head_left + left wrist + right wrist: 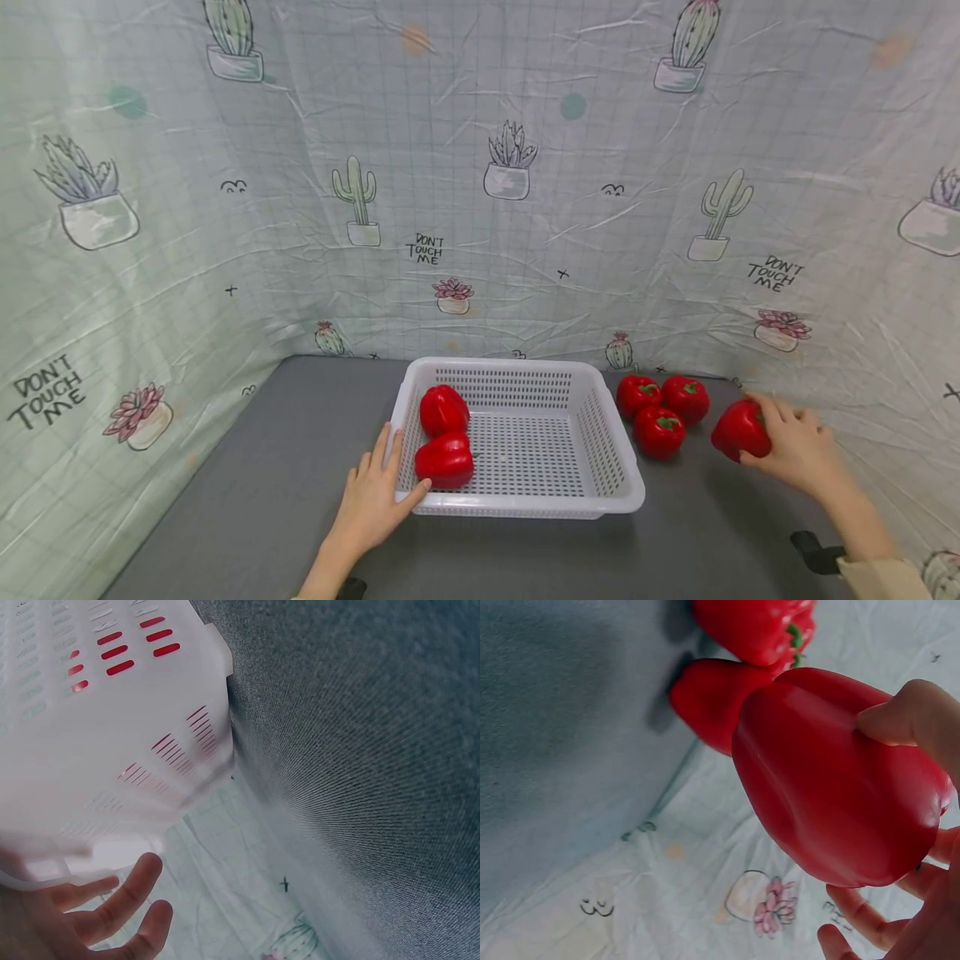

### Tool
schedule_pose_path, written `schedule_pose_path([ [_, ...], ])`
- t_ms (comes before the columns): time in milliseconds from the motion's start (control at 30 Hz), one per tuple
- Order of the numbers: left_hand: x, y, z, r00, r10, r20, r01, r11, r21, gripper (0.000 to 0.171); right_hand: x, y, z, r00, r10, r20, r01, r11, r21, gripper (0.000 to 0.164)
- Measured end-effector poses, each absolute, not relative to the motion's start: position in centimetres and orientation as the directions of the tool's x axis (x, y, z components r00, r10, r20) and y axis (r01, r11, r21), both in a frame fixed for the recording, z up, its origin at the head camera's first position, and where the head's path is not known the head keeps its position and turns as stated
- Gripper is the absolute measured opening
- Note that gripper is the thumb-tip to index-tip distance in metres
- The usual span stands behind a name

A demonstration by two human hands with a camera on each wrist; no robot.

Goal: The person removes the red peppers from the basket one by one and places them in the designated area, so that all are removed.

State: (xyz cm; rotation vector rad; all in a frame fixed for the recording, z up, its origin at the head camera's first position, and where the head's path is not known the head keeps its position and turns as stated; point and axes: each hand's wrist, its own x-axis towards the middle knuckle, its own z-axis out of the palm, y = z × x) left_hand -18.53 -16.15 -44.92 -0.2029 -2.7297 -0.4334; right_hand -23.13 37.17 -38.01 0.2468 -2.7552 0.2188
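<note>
Right hand: your right hand is at the right side of the table, thumb on one side of a pepper and fingers on the other, gripping it; in the right wrist view, some fingertips stand apart from its skin.
Held pepper: the red held pepper is just to the right of the loose group and looks raised off the table, its smooth side facing the right wrist camera.
Left hand: your left hand rests at the near left corner of the basket, fingers spread and fairly straight along the left rim, thumb over the near rim.
Basket: the white basket stands upright in front of you, with slotted walls and a grid of holes in its floor.
Peppers inside: the back pepper and the front pepper lie touching at the basket's left side, the front one on its side near your left thumb.
Loose peppers: three sit close together just right of the basket: the left pepper, the right pepper and the near pepper, green stems showing.
Table: the dark grey table lies under everything.
Backdrop: a pale curtain printed with potted cacti surrounds your table.
</note>
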Motion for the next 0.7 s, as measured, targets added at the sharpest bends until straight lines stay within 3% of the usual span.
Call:
schedule_pose_path([
  [700, -18.7, -16.3, -45.1, -0.922, 0.086, 0.379, 0.195, 0.945, 0.261, 0.080, -25.6, 37.2, -41.0, -0.940, -0.231, 0.253, -0.250, 0.967, -0.046, 0.079],
])
